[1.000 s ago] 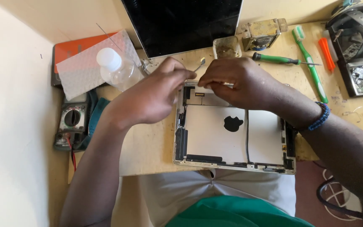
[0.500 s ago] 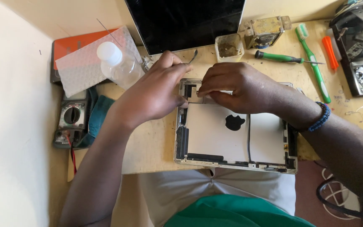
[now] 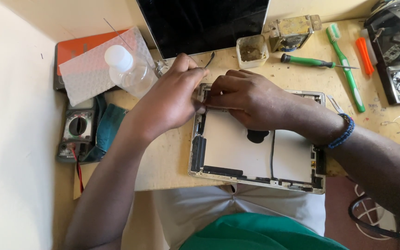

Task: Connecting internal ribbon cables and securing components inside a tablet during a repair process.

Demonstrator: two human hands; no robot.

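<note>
Tablet [image 3: 237, 143] lies open on the wooden surface [image 3: 163, 157], right in front of the person, with its insides showing. Both hands meet at its top left corner. The left hand [image 3: 172, 99] has its fingers pinched tight on a thin metal tool [image 3: 209, 59], likely tweezers, whose end sticks up past the knuckles. The right hand [image 3: 251, 99] lies over the top of the tablet with its fingers pressed close together on a small part at that corner; I cannot tell just what they pinch. The tablet looks flat, stiff and not heavy, but the little parts and the thin black cable [image 3: 272, 150] inside look easy to break. I think it is best held by its metal rim, and the tiny parts only with the tool tips, very gently. A clear bottle [image 3: 130, 69], a meter [image 3: 77, 132], a green screwdriver [image 3: 311, 61], a toothbrush [image 3: 346, 69] and a dark screen [image 3: 204, 23] lie around it.
</note>
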